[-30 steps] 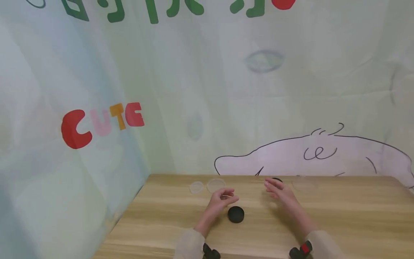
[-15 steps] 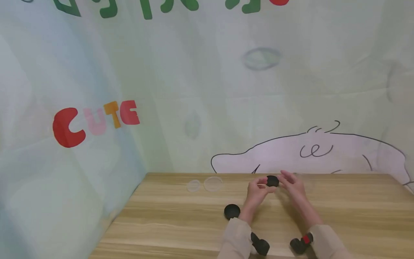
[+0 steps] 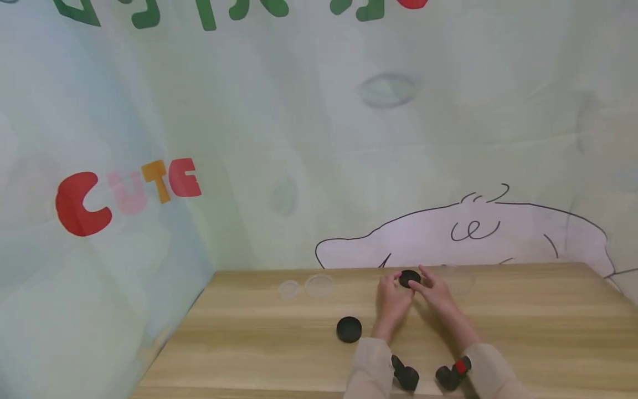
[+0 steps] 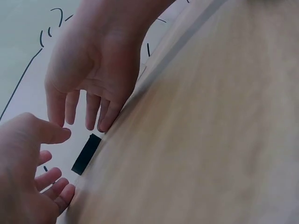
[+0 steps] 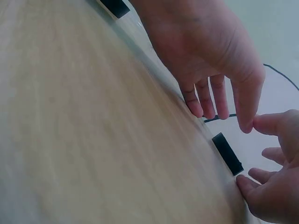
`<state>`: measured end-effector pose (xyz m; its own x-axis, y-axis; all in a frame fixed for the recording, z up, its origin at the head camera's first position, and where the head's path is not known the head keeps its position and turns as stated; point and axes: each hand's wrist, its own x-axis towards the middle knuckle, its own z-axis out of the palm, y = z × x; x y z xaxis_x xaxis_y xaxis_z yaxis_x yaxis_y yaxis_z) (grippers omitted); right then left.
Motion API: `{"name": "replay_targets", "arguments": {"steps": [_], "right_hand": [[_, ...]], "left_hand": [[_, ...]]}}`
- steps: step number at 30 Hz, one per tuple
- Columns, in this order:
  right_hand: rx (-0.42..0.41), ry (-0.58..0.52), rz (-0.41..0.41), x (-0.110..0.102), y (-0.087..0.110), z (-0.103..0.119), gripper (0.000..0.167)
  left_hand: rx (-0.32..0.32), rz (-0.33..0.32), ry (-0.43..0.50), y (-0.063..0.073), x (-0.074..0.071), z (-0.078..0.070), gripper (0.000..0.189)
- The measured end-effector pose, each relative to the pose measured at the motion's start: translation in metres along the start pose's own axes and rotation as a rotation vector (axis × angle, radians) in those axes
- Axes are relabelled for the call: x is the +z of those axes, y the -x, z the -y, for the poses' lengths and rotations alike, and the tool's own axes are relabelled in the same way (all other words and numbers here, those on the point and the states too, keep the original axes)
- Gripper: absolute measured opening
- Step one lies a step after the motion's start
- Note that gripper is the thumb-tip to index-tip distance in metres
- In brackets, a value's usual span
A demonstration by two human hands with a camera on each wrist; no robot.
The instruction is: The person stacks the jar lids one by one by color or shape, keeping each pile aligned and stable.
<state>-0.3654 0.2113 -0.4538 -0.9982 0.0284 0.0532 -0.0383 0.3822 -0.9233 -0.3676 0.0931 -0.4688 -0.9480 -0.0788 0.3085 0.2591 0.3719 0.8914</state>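
A low black round disc (image 3: 410,279) lies flat near the table's back edge, between the two hands. In the left wrist view its dark side wall (image 4: 86,155) shows, with a tiny bump at one corner. My left hand (image 3: 394,301) is around its left side, fingers loosely bent, and my right hand (image 3: 438,298) is around its right side. The thumbs almost meet on the near side, and in both wrist views gaps show between fingertips and disc. A second black disc (image 3: 349,330) rests nearer the front, left of the left forearm.
Two clear round lids (image 3: 319,285) lie at the back left of the wooden table (image 3: 259,354). A larger, faint clear disc (image 3: 461,282) is right of the right hand. Behind the table hangs a printed cloth (image 3: 279,138). Both wrists wear dark cameras (image 3: 407,378).
My left hand has moved right, from beside the front disc to the back disc. My right hand has come in around that disc too. The head view has turned slightly right.
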Motion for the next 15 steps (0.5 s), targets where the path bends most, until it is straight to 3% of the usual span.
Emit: {"name": "replay_targets", "arguments": {"steps": [5,15], "right_hand": [[0.003,-0.005,0.003,0.0042,-0.0033,-0.0067,0.065],[-0.031,0.14,-0.034,0.0049,-0.0078,-0.009,0.057]], "left_hand": [[-0.011,0.016,-0.026,-0.0029,-0.0016,0.0082,0.043],[-0.058,0.044,-0.061,-0.0084,0.0011,0.0099,0.041]]}}
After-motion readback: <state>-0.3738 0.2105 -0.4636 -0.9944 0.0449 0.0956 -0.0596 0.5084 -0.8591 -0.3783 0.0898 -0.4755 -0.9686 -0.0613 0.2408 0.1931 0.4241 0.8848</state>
